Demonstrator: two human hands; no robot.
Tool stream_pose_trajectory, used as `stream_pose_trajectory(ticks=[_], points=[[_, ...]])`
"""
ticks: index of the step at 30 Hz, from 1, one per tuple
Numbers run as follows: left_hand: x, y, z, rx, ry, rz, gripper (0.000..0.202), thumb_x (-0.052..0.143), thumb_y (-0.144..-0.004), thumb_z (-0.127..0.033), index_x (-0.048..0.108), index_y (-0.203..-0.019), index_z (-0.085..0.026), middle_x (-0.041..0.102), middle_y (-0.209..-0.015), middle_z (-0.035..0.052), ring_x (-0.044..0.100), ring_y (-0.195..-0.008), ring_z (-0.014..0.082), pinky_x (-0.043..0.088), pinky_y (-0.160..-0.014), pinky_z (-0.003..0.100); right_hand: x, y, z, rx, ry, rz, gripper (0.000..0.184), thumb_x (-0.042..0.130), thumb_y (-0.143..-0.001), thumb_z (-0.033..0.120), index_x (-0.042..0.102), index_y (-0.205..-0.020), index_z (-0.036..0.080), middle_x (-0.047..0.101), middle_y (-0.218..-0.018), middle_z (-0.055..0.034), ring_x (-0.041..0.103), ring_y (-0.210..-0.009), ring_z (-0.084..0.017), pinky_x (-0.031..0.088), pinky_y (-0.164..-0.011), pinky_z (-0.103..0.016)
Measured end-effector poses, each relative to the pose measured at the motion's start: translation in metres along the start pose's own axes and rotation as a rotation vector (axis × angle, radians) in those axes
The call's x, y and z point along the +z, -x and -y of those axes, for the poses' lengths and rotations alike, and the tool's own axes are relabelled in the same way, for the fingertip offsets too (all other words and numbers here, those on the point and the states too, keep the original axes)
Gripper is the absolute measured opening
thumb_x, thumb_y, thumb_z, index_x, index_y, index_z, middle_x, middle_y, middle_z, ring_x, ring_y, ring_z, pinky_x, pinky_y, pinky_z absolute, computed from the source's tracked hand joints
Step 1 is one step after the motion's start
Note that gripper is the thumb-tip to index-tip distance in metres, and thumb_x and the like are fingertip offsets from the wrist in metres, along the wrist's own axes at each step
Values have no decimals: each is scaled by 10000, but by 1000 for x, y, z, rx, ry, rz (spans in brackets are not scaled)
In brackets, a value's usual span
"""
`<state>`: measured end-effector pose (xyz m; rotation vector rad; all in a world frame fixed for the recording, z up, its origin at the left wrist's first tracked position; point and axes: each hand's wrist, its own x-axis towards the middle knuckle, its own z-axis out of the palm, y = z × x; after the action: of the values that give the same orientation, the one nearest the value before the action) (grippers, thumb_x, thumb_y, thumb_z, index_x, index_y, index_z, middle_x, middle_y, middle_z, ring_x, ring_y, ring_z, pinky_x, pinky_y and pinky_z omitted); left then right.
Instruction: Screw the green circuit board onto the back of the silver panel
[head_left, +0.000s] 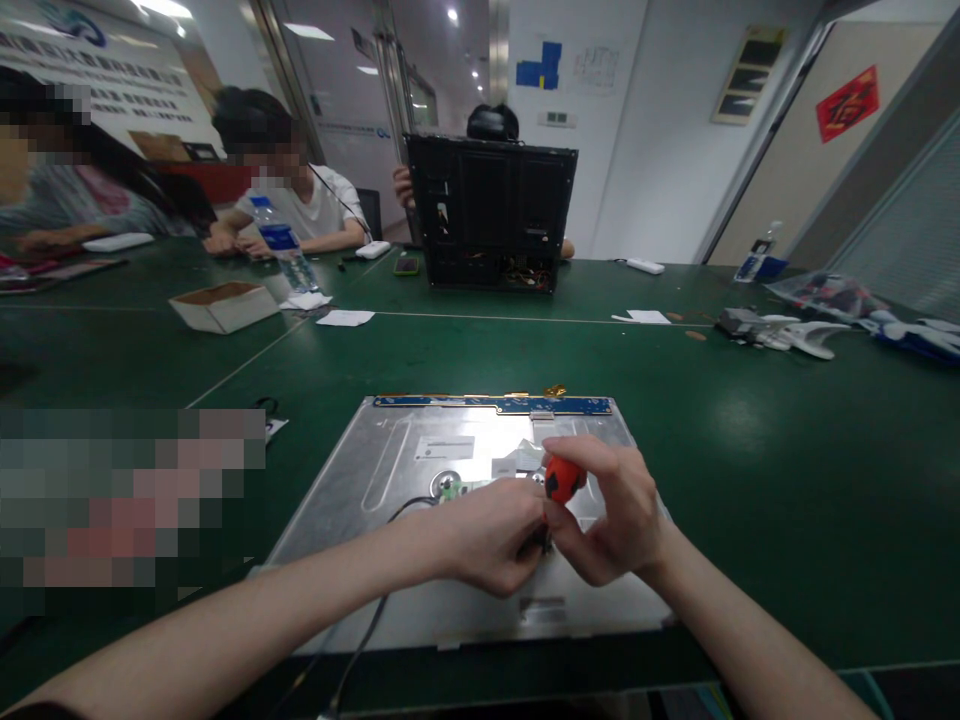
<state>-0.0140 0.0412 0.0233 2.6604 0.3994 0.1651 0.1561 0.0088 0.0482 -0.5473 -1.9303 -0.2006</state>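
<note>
A silvery metal display panel [450, 540] lies flat before me, a blue circuit strip [495, 404] along its far edge. My right hand [611, 505] grips the red-and-black handle of a screwdriver [562, 480] between thumb and fingers, above the middle of the panel. Its shaft and tip are hidden. My left hand [495, 535] is closed, right up against the screwdriver; what its curled fingers hold is out of sight. Behind my left wrist a small green circuit board [451, 491] shows in part, with a black cable [379, 610] running toward me.
Across the green table [757, 480], a person holds up a black display housing [491, 210]. At the left are an open box [225, 306], a water bottle [285, 245] and two seated people. White-handled tools [784, 332] and a plastic bag [829, 295] lie at the right.
</note>
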Motion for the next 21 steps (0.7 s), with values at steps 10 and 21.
stream_pose_trajectory(ticks=[10,21], points=[[0,-1,1,41,-44,-16,230,574,-694,-57,398,-625,-188,451,-583,-21,412,-510,117,353,-449,238,3,-1,-2,3,48,-50,298,584,-893,227,515,-1177,172,562,-671,31,521,-526,-131,384,-459,-253],[4,-1,2,-5,-4,4,133,572,-730,-63,511,-668,-163,576,-638,18,524,-565,147,429,-509,251,3,0,-2,-7,-64,-34,394,478,-845,183,500,-1236,144,592,-726,2,546,-551,-141,439,-463,-263]])
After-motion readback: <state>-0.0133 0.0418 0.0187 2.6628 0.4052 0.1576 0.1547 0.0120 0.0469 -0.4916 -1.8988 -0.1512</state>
